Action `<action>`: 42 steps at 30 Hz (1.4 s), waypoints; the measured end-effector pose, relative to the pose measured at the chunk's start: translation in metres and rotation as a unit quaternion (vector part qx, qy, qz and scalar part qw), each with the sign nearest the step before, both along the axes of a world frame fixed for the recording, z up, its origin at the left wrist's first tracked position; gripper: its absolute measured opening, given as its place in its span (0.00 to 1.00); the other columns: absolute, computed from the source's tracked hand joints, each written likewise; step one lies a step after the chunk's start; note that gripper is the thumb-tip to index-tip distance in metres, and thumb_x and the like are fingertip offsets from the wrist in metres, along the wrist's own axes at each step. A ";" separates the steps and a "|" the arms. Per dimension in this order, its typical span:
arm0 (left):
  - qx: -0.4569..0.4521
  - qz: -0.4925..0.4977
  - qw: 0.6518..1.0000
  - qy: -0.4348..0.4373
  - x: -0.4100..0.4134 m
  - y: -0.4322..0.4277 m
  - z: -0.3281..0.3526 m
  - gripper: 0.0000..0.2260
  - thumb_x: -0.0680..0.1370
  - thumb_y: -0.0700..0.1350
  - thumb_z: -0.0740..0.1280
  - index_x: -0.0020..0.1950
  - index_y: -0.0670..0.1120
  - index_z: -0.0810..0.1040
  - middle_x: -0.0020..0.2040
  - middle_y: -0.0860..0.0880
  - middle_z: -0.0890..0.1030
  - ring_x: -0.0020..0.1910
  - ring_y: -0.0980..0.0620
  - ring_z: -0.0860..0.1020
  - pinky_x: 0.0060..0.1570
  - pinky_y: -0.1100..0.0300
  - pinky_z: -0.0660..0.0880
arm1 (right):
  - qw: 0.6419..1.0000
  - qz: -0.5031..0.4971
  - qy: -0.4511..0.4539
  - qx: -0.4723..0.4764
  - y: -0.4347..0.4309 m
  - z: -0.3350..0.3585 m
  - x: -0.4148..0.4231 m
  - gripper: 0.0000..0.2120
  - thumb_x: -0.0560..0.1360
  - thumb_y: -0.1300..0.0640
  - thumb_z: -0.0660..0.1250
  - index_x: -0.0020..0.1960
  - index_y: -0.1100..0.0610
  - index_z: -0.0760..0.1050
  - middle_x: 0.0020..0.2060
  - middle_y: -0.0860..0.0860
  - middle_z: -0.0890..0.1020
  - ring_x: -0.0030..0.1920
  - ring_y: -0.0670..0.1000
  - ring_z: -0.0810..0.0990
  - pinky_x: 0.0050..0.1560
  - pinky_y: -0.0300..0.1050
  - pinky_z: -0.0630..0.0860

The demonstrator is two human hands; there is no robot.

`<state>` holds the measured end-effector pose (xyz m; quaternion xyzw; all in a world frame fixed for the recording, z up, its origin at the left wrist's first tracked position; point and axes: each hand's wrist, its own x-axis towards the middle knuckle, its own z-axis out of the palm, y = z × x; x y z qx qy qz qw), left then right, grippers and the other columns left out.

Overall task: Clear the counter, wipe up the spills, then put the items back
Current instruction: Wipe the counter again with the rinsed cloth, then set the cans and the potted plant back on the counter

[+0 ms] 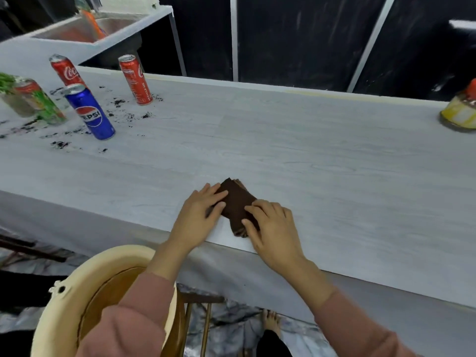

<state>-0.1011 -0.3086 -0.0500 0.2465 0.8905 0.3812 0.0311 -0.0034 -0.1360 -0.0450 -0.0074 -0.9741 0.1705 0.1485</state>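
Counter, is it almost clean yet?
Not yet. Nothing looks done: the Pepsi can, two Coca-Cola cans and a green can stand on the counter among dark spills. In hand: the left hand and right hand rest on the folded brown cloth. Left: clearing, wiping, putting back.
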 end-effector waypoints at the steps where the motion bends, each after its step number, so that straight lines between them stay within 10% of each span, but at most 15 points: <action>1: -0.016 0.008 1.000 0.008 0.005 -0.001 -0.001 0.16 0.80 0.48 0.63 0.67 0.52 0.75 0.72 0.51 0.68 0.75 0.51 0.60 0.74 0.55 0.52 | 1.000 -0.011 0.001 -0.008 -0.003 -0.002 0.004 0.17 0.78 0.50 0.58 0.59 0.55 0.78 0.57 0.51 0.80 0.54 0.54 0.78 0.54 0.50 0.72; 11: -0.090 0.170 0.977 0.090 0.069 -0.040 -0.006 0.16 0.81 0.50 0.61 0.67 0.49 0.75 0.71 0.45 0.71 0.73 0.42 0.64 0.72 0.45 0.60 | 0.995 0.078 -0.034 -0.060 -0.035 -0.006 0.007 0.19 0.82 0.59 0.55 0.72 0.56 0.67 0.73 0.53 0.66 0.75 0.54 0.60 0.74 0.48 0.50; 29: 0.115 -0.039 0.992 0.023 0.088 0.185 0.020 0.10 0.78 0.39 0.66 0.58 0.45 0.80 0.59 0.50 0.80 0.62 0.51 0.74 0.64 0.58 0.68 | 0.951 -0.241 0.047 -0.186 0.183 0.005 0.124 0.15 0.79 0.60 0.61 0.65 0.59 0.75 0.61 0.54 0.79 0.64 0.53 0.74 0.63 0.41 0.69; 35: 0.139 -0.168 0.975 -0.035 0.132 0.359 0.026 0.10 0.78 0.40 0.66 0.59 0.46 0.80 0.58 0.54 0.78 0.61 0.55 0.74 0.62 0.63 0.66 | 0.877 -0.391 0.120 -0.253 0.303 0.008 0.209 0.15 0.79 0.59 0.61 0.65 0.55 0.74 0.60 0.51 0.77 0.59 0.50 0.76 0.58 0.38 0.71; 42: 0.122 -0.289 0.945 -0.097 0.211 0.525 0.029 0.14 0.76 0.44 0.69 0.62 0.48 0.77 0.61 0.54 0.77 0.61 0.58 0.73 0.61 0.70 0.66 | 0.694 -0.568 0.313 -0.312 0.394 0.013 0.291 0.10 0.77 0.61 0.65 0.58 0.56 0.76 0.52 0.49 0.78 0.52 0.49 0.77 0.56 0.47 0.76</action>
